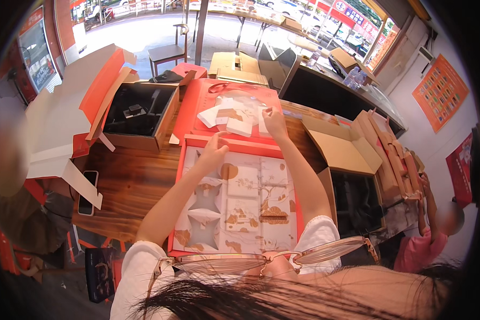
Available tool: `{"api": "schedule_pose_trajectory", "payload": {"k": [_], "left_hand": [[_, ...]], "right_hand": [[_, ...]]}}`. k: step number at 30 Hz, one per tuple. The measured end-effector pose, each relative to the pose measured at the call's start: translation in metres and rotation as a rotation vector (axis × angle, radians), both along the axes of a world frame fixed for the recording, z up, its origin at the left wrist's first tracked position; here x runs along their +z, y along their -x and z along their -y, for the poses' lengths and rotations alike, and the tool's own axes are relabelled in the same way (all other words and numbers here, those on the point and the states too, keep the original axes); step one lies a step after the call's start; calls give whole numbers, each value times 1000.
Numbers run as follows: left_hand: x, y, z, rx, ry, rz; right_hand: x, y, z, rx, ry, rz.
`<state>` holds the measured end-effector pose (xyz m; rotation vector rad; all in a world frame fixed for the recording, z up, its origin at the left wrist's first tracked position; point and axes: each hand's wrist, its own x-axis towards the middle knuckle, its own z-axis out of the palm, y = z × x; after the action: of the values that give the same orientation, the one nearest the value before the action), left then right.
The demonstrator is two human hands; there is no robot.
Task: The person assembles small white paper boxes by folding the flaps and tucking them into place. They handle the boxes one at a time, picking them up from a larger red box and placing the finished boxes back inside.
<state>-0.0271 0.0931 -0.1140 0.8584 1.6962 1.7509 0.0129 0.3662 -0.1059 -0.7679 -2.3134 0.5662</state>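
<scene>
A large red gift box [240,145] lies open in front of me. Its white insert with gold drawings holds several small patterned boxes [242,215] and shows star-shaped openings [204,233] on the left. Beyond its far edge, a loose pile of small white-and-gold boxes [240,126] rests on a flat red bag [188,113]. My right hand [275,125] pinches a small white box [263,124] at the pile's right side. Over the gift box's far left part hovers my left hand [215,151], fingers apart and holding nothing, its fingertips near the pile.
An open black-lined carton [144,112] stands left on the wooden table [122,184], with white-and-red cardboard [64,112] and a phone [88,193] beside it. At right are another open carton [357,200], stacked boxes [386,160] and a person in pink [422,250]. Another person [16,213] is at left.
</scene>
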Motion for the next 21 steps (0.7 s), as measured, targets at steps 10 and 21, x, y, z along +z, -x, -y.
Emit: {"api": "schedule_pose_trajectory", "payload": {"k": [10, 21], "left_hand": [[-22, 7, -13, 10, 23, -90], [-25, 10, -4, 30, 57, -122]], "right_hand": [[-26, -69, -59, 88, 11, 59], [-10, -43, 2, -59, 49, 362]]}}
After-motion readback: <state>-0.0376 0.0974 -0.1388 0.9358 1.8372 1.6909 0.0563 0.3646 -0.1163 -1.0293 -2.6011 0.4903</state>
